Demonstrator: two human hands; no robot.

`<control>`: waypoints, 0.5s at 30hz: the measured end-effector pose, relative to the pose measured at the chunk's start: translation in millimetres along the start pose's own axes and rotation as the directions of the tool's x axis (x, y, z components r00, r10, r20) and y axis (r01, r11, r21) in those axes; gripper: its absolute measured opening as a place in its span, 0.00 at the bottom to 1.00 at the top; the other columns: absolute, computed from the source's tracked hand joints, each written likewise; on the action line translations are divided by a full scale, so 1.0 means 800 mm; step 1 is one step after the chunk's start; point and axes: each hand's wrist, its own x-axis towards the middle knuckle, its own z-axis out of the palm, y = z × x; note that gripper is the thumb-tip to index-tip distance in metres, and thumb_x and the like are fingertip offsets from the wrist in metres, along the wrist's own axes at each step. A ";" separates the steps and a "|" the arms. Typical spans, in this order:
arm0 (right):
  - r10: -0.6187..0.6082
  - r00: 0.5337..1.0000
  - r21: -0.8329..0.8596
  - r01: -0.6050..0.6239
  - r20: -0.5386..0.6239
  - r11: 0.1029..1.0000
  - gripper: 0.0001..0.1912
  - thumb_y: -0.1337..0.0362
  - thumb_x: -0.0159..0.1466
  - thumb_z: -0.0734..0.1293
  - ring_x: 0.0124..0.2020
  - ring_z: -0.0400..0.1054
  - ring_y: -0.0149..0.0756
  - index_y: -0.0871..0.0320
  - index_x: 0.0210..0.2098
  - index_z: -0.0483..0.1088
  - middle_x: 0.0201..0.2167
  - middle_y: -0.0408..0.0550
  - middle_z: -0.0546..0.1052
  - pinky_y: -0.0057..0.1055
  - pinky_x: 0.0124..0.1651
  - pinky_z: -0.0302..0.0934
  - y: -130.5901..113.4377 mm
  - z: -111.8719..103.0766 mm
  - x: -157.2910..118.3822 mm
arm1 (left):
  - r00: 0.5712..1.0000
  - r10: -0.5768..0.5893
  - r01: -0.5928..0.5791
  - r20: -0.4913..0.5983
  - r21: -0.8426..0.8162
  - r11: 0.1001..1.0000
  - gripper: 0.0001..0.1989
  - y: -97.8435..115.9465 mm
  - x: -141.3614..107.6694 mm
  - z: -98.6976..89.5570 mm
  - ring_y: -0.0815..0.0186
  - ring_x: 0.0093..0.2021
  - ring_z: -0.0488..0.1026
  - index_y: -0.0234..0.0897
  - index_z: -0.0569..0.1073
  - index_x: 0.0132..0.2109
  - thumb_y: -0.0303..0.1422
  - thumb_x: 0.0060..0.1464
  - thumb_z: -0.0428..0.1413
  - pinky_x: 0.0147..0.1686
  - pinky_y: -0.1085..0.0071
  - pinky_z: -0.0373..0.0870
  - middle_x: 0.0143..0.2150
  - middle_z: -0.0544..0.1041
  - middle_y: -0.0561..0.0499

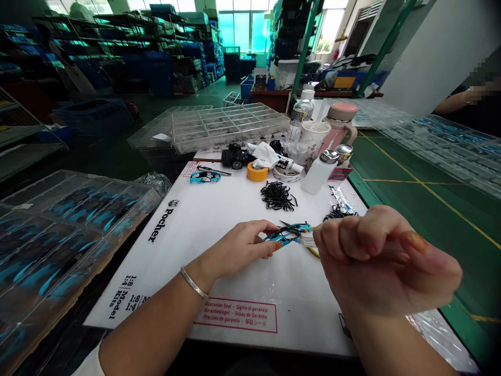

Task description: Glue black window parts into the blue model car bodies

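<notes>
My left hand [250, 241], with a silver bangle on its wrist, is closed on a light-blue and black model car body [287, 235]. Thumb and fingers pinch the body's left end just above the white board. My right hand [376, 256] is raised close to the camera at the body's right side, fingers curled shut. Whatever it holds is hidden behind the fingers. Between the hands, a white piece [308, 239] and a yellow curved edge [313, 253] show in part; I cannot tell what they belong to.
A pile of black strips [277, 196] lies beyond the hands. Behind it stand orange tape [257, 172], a white dispenser bottle [320, 172], a pink mug [340, 125] and a black car chassis [235, 155]. Another blue body [205, 176] lies left. Compartment trays [78, 224] flank the board [164, 271].
</notes>
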 end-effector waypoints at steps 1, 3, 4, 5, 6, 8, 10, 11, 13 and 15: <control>0.000 1.000 0.000 0.000 0.002 1.000 0.16 0.56 0.60 0.62 0.14 0.44 0.26 0.58 0.21 0.59 0.14 0.37 0.51 0.28 0.20 0.47 0.000 0.000 0.000 | 1.000 -0.001 0.001 0.000 0.001 1.000 0.17 0.000 0.000 0.000 0.62 0.39 0.76 0.40 0.72 0.52 0.43 0.60 0.54 0.40 0.68 0.71 0.40 0.77 0.50; -0.002 1.000 -0.001 0.002 0.007 1.000 0.16 0.56 0.60 0.62 0.14 0.44 0.26 0.58 0.21 0.59 0.14 0.37 0.50 0.28 0.20 0.47 0.000 0.000 0.000 | 1.000 -0.003 0.003 -0.001 0.005 1.000 0.16 -0.001 0.000 0.000 0.63 0.39 0.76 0.41 0.71 0.52 0.42 0.60 0.54 0.40 0.68 0.71 0.40 0.77 0.50; -0.004 1.000 -0.003 0.004 0.009 1.000 0.16 0.56 0.60 0.62 0.14 0.44 0.26 0.58 0.21 0.59 0.14 0.37 0.50 0.28 0.20 0.47 0.000 0.000 0.000 | 1.000 -0.003 0.003 -0.004 0.006 1.000 0.16 -0.001 0.000 0.000 0.63 0.39 0.76 0.41 0.71 0.52 0.42 0.60 0.54 0.40 0.68 0.71 0.40 0.77 0.50; -0.007 1.000 -0.006 0.007 0.009 1.000 0.16 0.56 0.60 0.62 0.14 0.44 0.26 0.58 0.21 0.58 0.14 0.37 0.50 0.27 0.20 0.47 0.000 0.001 0.001 | 1.000 -0.003 0.003 -0.006 0.007 1.000 0.16 -0.001 -0.001 -0.001 0.63 0.39 0.76 0.41 0.71 0.52 0.42 0.60 0.54 0.40 0.68 0.71 0.40 0.77 0.50; -0.010 1.000 -0.010 0.010 0.006 1.000 0.16 0.56 0.60 0.62 0.14 0.44 0.26 0.58 0.21 0.58 0.14 0.37 0.50 0.27 0.20 0.47 0.000 0.001 0.001 | 1.000 -0.003 0.003 -0.009 0.007 1.000 0.16 -0.001 -0.001 -0.001 0.63 0.38 0.76 0.41 0.72 0.52 0.43 0.60 0.54 0.40 0.68 0.71 0.40 0.77 0.50; -0.015 1.000 -0.018 0.015 -0.002 1.000 0.16 0.56 0.60 0.62 0.14 0.43 0.25 0.58 0.21 0.58 0.14 0.37 0.50 0.27 0.20 0.47 0.000 0.002 0.002 | 1.000 -0.002 0.002 -0.015 0.003 1.000 0.17 -0.002 -0.001 -0.002 0.63 0.38 0.76 0.41 0.72 0.52 0.43 0.60 0.54 0.41 0.68 0.71 0.40 0.77 0.50; -0.019 1.000 -0.024 0.019 -0.015 1.000 0.17 0.55 0.60 0.62 0.14 0.43 0.26 0.57 0.20 0.58 0.14 0.37 0.49 0.27 0.19 0.46 0.000 0.002 0.002 | 1.000 -0.003 0.003 -0.018 -0.006 1.000 0.17 -0.002 -0.001 -0.003 0.63 0.38 0.76 0.40 0.72 0.52 0.43 0.60 0.54 0.41 0.67 0.71 0.40 0.77 0.49; -0.019 1.000 -0.028 0.019 -0.023 0.999 0.17 0.55 0.60 0.62 0.13 0.43 0.26 0.57 0.20 0.58 0.14 0.37 0.49 0.27 0.19 0.46 0.000 0.002 0.002 | 1.000 -0.005 0.005 -0.017 -0.011 1.000 0.17 -0.003 -0.001 -0.003 0.63 0.38 0.76 0.40 0.71 0.52 0.43 0.60 0.54 0.41 0.67 0.71 0.40 0.77 0.49; -0.021 0.999 -0.031 0.020 -0.036 0.999 0.17 0.55 0.59 0.62 0.13 0.43 0.26 0.57 0.20 0.58 0.13 0.37 0.48 0.27 0.19 0.45 0.000 0.003 0.002 | 1.000 -0.010 0.010 -0.015 -0.016 1.000 0.17 -0.003 -0.001 -0.004 0.62 0.39 0.76 0.40 0.71 0.52 0.43 0.60 0.55 0.41 0.66 0.72 0.40 0.77 0.49; -0.021 0.999 -0.031 0.020 -0.034 0.999 0.17 0.55 0.59 0.63 0.14 0.43 0.26 0.57 0.20 0.58 0.13 0.37 0.49 0.27 0.20 0.46 0.000 0.002 0.002 | 1.000 -0.015 0.015 -0.016 -0.015 1.000 0.17 -0.004 -0.001 -0.004 0.62 0.39 0.76 0.40 0.71 0.52 0.43 0.60 0.55 0.41 0.66 0.72 0.40 0.77 0.49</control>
